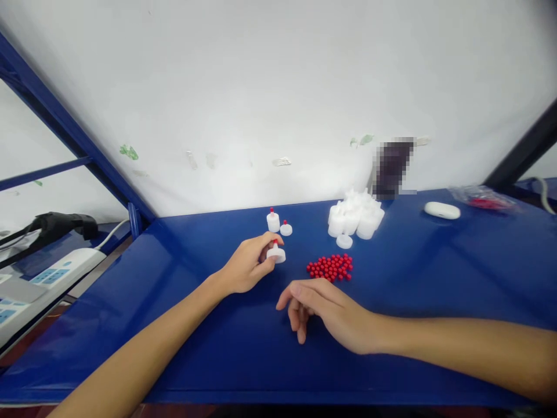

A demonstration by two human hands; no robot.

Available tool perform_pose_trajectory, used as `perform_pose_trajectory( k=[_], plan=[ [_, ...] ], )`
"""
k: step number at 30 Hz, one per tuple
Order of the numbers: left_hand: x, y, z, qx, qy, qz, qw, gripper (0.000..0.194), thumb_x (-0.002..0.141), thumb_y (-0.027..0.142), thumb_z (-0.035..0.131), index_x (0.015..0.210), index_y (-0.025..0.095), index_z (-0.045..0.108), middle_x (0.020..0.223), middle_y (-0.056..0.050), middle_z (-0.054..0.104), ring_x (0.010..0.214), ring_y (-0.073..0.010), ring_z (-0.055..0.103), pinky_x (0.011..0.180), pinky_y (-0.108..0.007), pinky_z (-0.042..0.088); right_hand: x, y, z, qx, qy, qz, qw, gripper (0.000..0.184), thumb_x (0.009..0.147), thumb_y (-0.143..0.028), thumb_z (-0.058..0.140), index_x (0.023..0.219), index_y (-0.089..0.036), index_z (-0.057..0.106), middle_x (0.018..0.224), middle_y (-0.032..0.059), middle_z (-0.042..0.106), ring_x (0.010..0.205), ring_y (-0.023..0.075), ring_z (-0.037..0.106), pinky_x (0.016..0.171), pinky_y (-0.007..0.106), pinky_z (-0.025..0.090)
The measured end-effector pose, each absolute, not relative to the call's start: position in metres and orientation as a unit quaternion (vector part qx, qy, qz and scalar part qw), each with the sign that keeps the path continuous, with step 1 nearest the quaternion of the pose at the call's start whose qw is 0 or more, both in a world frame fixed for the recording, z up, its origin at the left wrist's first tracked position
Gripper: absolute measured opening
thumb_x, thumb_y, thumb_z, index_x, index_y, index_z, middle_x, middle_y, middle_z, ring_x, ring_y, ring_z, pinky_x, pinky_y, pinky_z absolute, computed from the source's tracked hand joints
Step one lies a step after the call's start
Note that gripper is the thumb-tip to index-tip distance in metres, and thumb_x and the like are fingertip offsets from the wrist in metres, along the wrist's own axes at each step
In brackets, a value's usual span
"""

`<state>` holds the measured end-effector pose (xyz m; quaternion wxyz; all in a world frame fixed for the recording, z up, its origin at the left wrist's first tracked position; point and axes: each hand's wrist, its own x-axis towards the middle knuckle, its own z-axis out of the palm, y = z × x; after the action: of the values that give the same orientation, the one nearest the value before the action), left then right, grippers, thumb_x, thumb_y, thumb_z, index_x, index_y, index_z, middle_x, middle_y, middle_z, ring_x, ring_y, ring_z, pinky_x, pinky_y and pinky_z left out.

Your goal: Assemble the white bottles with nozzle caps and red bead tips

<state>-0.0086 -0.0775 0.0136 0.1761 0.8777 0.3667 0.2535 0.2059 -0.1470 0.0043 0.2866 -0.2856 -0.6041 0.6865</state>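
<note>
Red caps [329,267] lie in a loose heap on the blue table [435,267], and every place here is taken from that heap as the wearer sees it. To its left, the left hand [250,264] has its thumb and fingers clamped on a white lid [275,255] with a red tip, held with the wide rim downward. Just in front of the heap is the right hand [324,307], thumb lying close along the index finger and the others loosely curled below; whether anything sits between these fingers cannot be told. Behind and to the left of the heap stand a taller white piece [272,223] and a low white lid [286,230], both red-tipped. Behind it and slightly right is a pile of white lids [357,217]. Farther right and back are a white oval case [442,210] and a clear bag [485,200] containing something red.
</note>
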Motion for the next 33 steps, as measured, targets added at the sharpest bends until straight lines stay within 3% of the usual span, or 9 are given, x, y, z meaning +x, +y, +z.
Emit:
perform_pose_trajectory(
  k=[5,11,14,20,23,27,33],
  plan=[
    [-0.007,-0.046,0.022,0.881,0.393,0.243,0.098,0.043,0.092,0.056,0.042,0.072,0.019,0.044,0.065,0.004,0.044,0.057,-0.0123,0.036,0.057,-0.025,0.026,0.207,-0.143,0.003,-0.264,-0.610,0.700,0.260,0.041,0.099,-0.047,0.043,0.091,-0.014,0.065,0.068,0.0000,0.060,0.054,0.0105,0.059,0.058,0.025,0.047],
    [0.003,-0.002,0.051,0.869,0.396,0.290,-0.055,0.056,0.096,0.064,0.025,0.064,0.020,0.039,0.065,-0.001,0.044,0.059,-0.0161,0.039,0.059,-0.030,0.024,0.208,-0.140,0.000,-0.250,-0.603,0.716,0.247,0.042,0.098,-0.048,0.044,0.090,-0.013,0.066,0.069,0.0002,0.058,0.055,0.0096,0.057,0.057,0.023,0.048],
    [0.013,0.013,0.058,0.833,0.421,0.349,-0.088,0.053,0.099,0.058,0.022,0.068,0.020,0.042,0.068,-0.002,0.046,0.062,-0.0170,0.041,0.060,-0.031,0.027,0.209,-0.138,0.000,-0.245,-0.607,0.716,0.242,0.041,0.099,-0.046,0.044,0.090,-0.014,0.066,0.069,0.0000,0.058,0.054,0.0089,0.057,0.057,0.022,0.048],
    [0.019,0.026,0.055,0.837,0.424,0.340,-0.072,0.031,0.095,0.048,0.042,0.092,0.019,0.053,0.083,-0.003,0.057,0.073,-0.0178,0.050,0.070,-0.030,0.037,0.212,-0.138,0.003,-0.237,-0.619,0.710,0.236,0.040,0.099,-0.046,0.043,0.090,-0.014,0.066,0.070,-0.0006,0.056,0.055,0.0083,0.056,0.058,0.022,0.047],
    [0.015,0.028,0.049,0.843,0.437,0.306,-0.066,0.033,0.097,0.047,0.037,0.086,0.019,0.050,0.075,-0.002,0.055,0.067,-0.0177,0.047,0.065,-0.031,0.033,0.213,-0.138,0.004,-0.234,-0.626,0.707,0.232,0.038,0.100,-0.043,0.044,0.091,-0.013,0.065,0.071,-0.0004,0.057,0.056,0.0084,0.056,0.058,0.022,0.046],
    [0.013,0.026,0.046,0.854,0.436,0.265,-0.104,0.043,0.100,0.035,0.017,0.071,0.020,0.044,0.072,-0.004,0.050,0.066,-0.0196,0.045,0.062,-0.033,0.031,0.213,-0.139,0.003,-0.233,-0.624,0.708,0.235,0.042,0.100,-0.044,0.040,0.090,-0.013,0.065,0.070,0.0005,0.057,0.056,0.0090,0.056,0.059,0.023,0.046],
    [0.021,0.020,0.051,0.883,0.401,0.216,-0.113,0.029,0.096,0.027,0.032,0.080,0.018,0.054,0.083,-0.006,0.051,0.078,-0.0216,0.051,0.071,-0.035,0.040,0.211,-0.140,0.005,-0.231,-0.628,0.703,0.241,0.051,0.100,-0.051,0.034,0.085,-0.012,0.063,0.069,0.0020,0.056,0.055,0.0106,0.055,0.059,0.026,0.046]
  ],
)
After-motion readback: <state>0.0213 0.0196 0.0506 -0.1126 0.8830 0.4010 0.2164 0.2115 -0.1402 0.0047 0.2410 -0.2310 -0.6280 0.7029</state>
